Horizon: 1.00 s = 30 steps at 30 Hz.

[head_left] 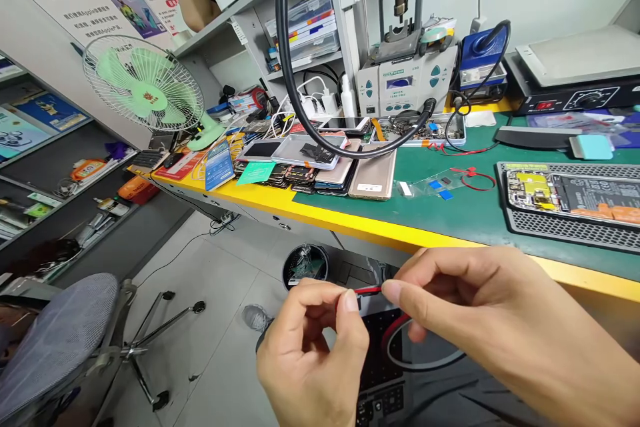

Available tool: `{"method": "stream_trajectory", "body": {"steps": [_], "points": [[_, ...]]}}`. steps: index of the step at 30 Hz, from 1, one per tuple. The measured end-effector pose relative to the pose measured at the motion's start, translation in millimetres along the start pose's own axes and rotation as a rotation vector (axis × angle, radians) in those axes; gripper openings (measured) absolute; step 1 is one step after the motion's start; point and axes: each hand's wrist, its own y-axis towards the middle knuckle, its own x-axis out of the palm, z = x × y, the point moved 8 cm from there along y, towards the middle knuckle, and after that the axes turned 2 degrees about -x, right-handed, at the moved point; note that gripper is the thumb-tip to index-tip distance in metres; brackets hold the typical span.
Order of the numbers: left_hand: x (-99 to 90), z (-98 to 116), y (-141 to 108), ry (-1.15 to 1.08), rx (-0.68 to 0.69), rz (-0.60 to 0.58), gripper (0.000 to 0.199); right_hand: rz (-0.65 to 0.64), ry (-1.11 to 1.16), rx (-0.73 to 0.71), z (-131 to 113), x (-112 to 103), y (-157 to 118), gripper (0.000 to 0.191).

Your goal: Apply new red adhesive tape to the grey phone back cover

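My left hand (315, 340) pinches one end of a thin red tape strip (369, 291) between thumb and forefinger, low in front of the bench. The thumb and forefinger of my right hand (450, 300) close on the strip's other end, so a short length spans the two hands. Just under my right hand is a narrow tape roll (395, 347) with a red edge and a pale ring; how it is supported cannot be made out. On the bench to the right, an opened phone (575, 193) with its board and battery exposed lies on a grey perforated tray (575, 235).
The bench has a yellow front edge (425, 235). Stacked phones (373, 170), a soldering station (400, 83) and a heating plate (585, 70) stand on it. A thick black hose (287, 60) loops above. Below are a bin (305, 267) and an office chair (75, 333); a fan (145, 90) stands left.
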Motion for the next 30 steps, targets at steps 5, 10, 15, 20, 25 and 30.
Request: {"method": "stream_trajectory", "body": {"steps": [5,10,15,20,25,30], "points": [[1.1,1.2,-0.6,-0.011,-0.005,-0.026,0.01,-0.006,0.028,-0.009,-1.8,0.0,-1.5,0.042],[0.7,-2.4,-3.4,-0.025,-0.041,-0.042,0.005,-0.031,0.057,-0.002,2.4,1.7,-3.9,0.045],[0.6,-8.8,-4.7,-0.06,-0.079,-0.106,0.005,-0.035,0.039,0.03,4.8,1.7,-2.6,0.044],[-0.5,-8.8,3.8,-0.08,0.024,-0.284,0.011,-0.028,0.046,0.03,3.4,1.8,0.8,0.044],[-12.5,-11.3,12.2,0.069,0.091,-0.272,0.016,-0.057,0.042,0.024,1.9,3.8,-2.5,0.042],[-20.0,-13.7,13.2,0.118,0.044,-0.261,0.019,-0.034,0.054,-0.003,-1.1,1.6,-3.7,0.039]]}}
